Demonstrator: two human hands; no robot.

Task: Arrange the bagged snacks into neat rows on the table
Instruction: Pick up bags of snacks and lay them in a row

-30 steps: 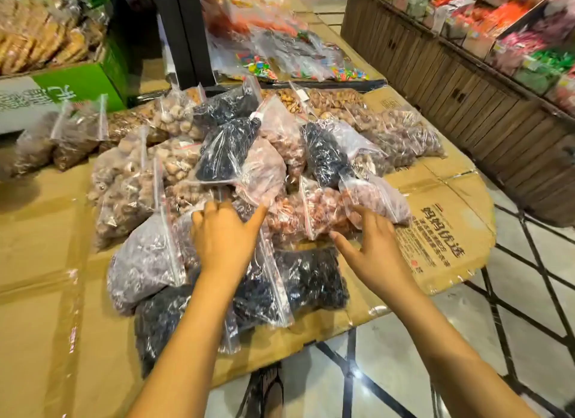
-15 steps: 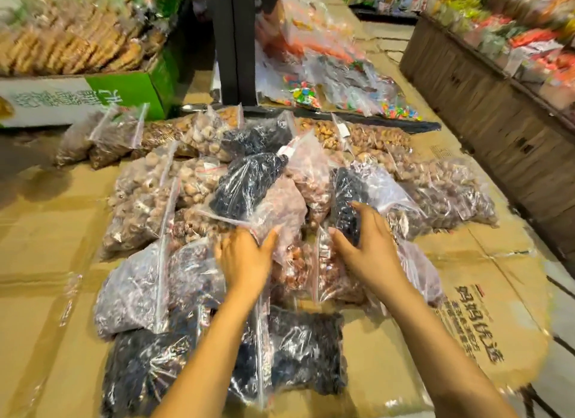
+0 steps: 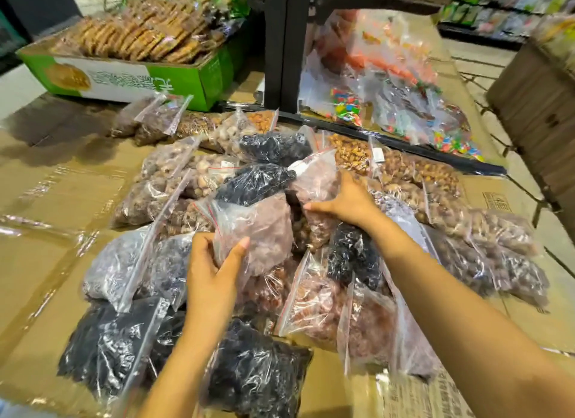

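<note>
Several clear zip bags of snacks lie heaped on a cardboard-covered table (image 3: 46, 262). My left hand (image 3: 211, 271) grips the near edge of a pinkish-brown bag (image 3: 264, 228) in the middle of the heap. Just beyond it, my right hand (image 3: 345, 200) is closed on the side of a second pinkish bag (image 3: 317, 178). A black dried-fruit bag (image 3: 255, 181) rests on top between them. More black bags (image 3: 258, 377) lie at the near edge, and reddish-brown bags (image 3: 314, 305) sit under my right forearm.
A green carton of biscuits (image 3: 130, 78) stands at the back left. A black post (image 3: 283, 44) rises behind the heap, with bags of coloured candy (image 3: 389, 91) to its right. Nut bags (image 3: 420, 175) spread to the right. A wooden counter (image 3: 535, 106) borders the right side.
Both hands have reached further into the heap. The left hand has taken hold of the pinkish-brown bag; the right hand has moved up from a black bag onto the second pinkish bag.
</note>
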